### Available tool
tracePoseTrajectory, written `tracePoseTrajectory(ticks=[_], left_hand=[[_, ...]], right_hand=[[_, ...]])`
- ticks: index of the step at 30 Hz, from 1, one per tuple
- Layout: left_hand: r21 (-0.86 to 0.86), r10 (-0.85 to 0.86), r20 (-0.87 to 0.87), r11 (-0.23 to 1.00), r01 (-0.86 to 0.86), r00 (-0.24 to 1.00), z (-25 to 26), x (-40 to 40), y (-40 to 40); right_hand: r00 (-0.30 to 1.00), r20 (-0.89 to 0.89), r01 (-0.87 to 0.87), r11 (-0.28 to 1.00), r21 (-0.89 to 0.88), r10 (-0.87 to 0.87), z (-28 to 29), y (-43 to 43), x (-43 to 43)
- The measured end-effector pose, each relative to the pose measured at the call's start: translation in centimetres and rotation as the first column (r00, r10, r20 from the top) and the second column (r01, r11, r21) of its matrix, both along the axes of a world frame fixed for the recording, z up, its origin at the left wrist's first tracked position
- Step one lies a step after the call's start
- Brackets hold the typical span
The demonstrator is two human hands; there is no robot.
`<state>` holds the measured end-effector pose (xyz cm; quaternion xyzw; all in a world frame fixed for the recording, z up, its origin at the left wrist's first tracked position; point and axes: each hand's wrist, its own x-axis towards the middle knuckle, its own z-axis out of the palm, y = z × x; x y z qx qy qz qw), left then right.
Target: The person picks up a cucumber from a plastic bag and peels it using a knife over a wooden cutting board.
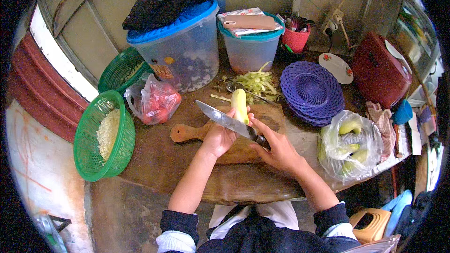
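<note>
My left hand (219,142) holds a peeled, pale yellow-green cucumber (239,102) upright over a wooden cutting board (233,155). In my right hand (281,151) is the dark handle of a kitchen knife (223,118). Its broad blade slants up to the left and passes in front of the cucumber's lower end. Whether the edge touches the cucumber I cannot tell. Just beyond the board lies a heap of green peel strips (259,83), with a metal utensil (255,95) partly under it. A clear plastic bag (374,144) of unpeeled cucumbers sits right of my right hand.
On the left stand a green plastic basket (82,151) with white shreds and a bag (158,103) of red produce. A blue-lidded tub (182,51) and a smaller bucket (251,47) topped by a phone (249,23) line the back. Purple woven plates (311,89) are stacked right of the board.
</note>
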<state>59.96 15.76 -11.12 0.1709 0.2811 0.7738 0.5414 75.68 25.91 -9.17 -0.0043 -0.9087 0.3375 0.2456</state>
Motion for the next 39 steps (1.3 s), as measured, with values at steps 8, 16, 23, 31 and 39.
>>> tracePoseTrajectory(ticks=[8, 16, 23, 31, 39], left_hand=[[0.058, 0.009, -0.02, 0.998, -0.008, 1.0, 0.1, 0.4, 0.1], [0.032, 0.006, 0.005, 0.999, -0.006, 1.0, -0.1, 0.4, -0.1], [0.009, 0.015, -0.009, 1.0, -0.015, 1.0, 0.0, 0.5, 0.0], [-0.028, 0.04, -0.043, 0.999, -0.041, 0.998, -0.4, 0.5, 0.0], [-0.022, 0.044, -0.053, 0.999, -0.046, 0.998, -0.9, 0.4, 0.2]], right_hand=[[0.974, 0.212, 0.095, 0.995, -0.036, -0.085, 0.1, 0.0, 0.1], [0.988, 0.146, 0.046, 0.999, 0.029, -0.049, 0.2, 0.0, 0.0], [0.979, 0.195, 0.048, 0.998, 0.039, -0.055, 0.6, 0.0, 0.2], [0.981, 0.179, 0.057, 0.995, 0.082, -0.071, 0.7, -0.1, 0.1], [0.988, 0.139, 0.055, 0.992, 0.112, -0.07, 0.1, 0.2, 0.1]])
